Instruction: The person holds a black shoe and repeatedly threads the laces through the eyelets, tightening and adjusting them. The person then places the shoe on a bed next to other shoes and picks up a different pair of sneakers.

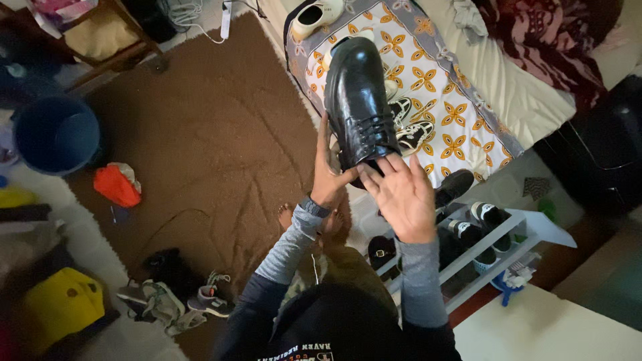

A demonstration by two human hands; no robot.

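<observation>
The person holds a black leather lace-up shoe [359, 100] in the air above the near edge of the bed [535, 100]. The left hand [328, 177] closes its fingers on the heel side; the right hand [400, 194] lies spread on the laces. The leather is smooth and glossy. Other shoes wait on the patterned cloth [455, 113] and the white shoe rack [515, 230].

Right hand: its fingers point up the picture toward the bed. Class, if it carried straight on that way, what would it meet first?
The right hand already touches the black lace-up shoe at its fingertips, so it would likely press into that first.
</observation>
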